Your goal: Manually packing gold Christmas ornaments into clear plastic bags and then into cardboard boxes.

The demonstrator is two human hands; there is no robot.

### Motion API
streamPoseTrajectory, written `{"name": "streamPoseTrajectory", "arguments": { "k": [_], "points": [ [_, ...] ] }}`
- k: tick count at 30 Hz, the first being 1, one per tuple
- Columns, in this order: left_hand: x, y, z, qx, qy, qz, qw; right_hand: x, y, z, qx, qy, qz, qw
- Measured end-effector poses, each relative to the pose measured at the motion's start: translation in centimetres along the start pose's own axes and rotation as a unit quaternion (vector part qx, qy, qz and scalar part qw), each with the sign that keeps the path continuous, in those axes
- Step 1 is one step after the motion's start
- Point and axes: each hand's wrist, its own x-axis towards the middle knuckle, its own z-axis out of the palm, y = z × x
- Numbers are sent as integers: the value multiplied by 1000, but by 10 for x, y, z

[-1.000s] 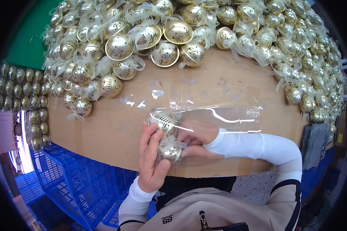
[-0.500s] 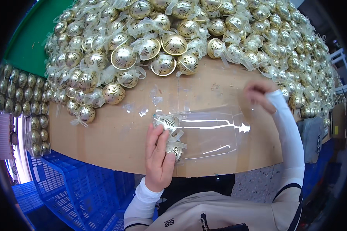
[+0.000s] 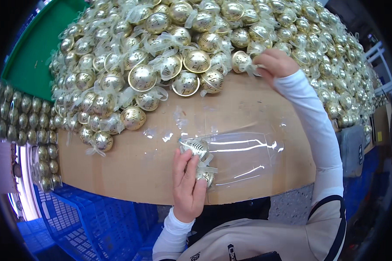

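On the brown cardboard tabletop lies a clear plastic box (image 3: pixel 244 157) with two gold bells (image 3: pixel 197 148) at its left end, sheer ribbons between them. My left hand (image 3: pixel 188 187) holds these bells, fingertips on the upper one and thumb by the lower one. Farther off, at the front edge of the big heap, my right hand (image 3: pixel 278 65) pinches the pale sheer ribbon (image 3: pixel 253 68) of another gold bell (image 3: pixel 240 61). That bell still rests against the heap. The fingertips of my right hand are partly hidden.
A big heap of beribboned gold bells (image 3: pixel 142 77) covers the far side of the cardboard (image 3: pixel 117 174). Packed rows of bells (image 3: pixel 28 122) stand at the left, below a green surface (image 3: pixel 35 56). Blue plastic crates (image 3: pixel 87 222) sit at the lower left, a grey bin (image 3: pixel 352 150) at the right.
My right hand has moved from above the right end of the box, away and to the left, onto a bell's ribbon at the heap. The left hand stays at the bells in the box.
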Motion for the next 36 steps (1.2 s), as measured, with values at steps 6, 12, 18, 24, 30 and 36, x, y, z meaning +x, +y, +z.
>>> {"name": "streamPoseTrajectory", "arguments": {
  "k": [6,12,18,24,30,36],
  "points": [
    [0,1,-1,9,-3,-6,1000,-48,21,-33,-57,-55,170,982],
    [1,4,0,28,6,-11,1000,-48,36,-25,-70,-57,97,991],
    [-1,5,5,46,18,-33,998,-8,19,3,-61,-221,210,950],
    [0,8,5,53,19,-33,998,-32,67,-32,76,96,143,982],
    [0,6,4,50,34,-43,997,39,66,2,17,-73,454,888],
    [-1,7,5,47,31,-52,997,56,62,15,68,-45,550,831]
  ]
}}
